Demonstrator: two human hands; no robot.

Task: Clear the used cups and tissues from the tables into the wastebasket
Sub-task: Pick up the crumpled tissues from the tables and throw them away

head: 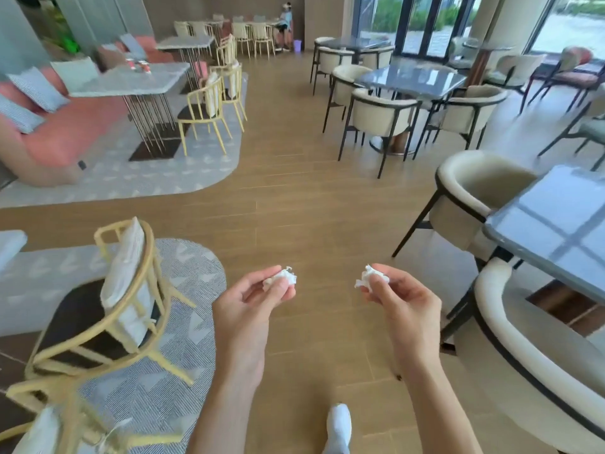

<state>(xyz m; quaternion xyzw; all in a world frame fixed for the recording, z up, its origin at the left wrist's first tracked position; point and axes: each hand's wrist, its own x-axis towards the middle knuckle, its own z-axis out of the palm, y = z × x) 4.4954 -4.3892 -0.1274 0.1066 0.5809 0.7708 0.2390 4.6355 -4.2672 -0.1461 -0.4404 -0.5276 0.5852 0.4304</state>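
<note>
My left hand (252,299) pinches a crumpled white tissue (282,277) between thumb and fingertips. My right hand (401,296) pinches a second crumpled white tissue (369,277) the same way. Both hands are held out in front of me over the wooden floor, a small gap between them. Far off by the back wall stands a small purple wastebasket (297,45). Red cups (139,65) sit on the pale marble table (108,85) at the left.
A yellow-framed chair (114,299) stands close on my left on a grey rug. Cream armchairs (530,362) and a dark glass table (556,221) crowd my right. A wooden-floor aisle (294,178) runs ahead between the seating groups. A person (285,24) sits at the far tables.
</note>
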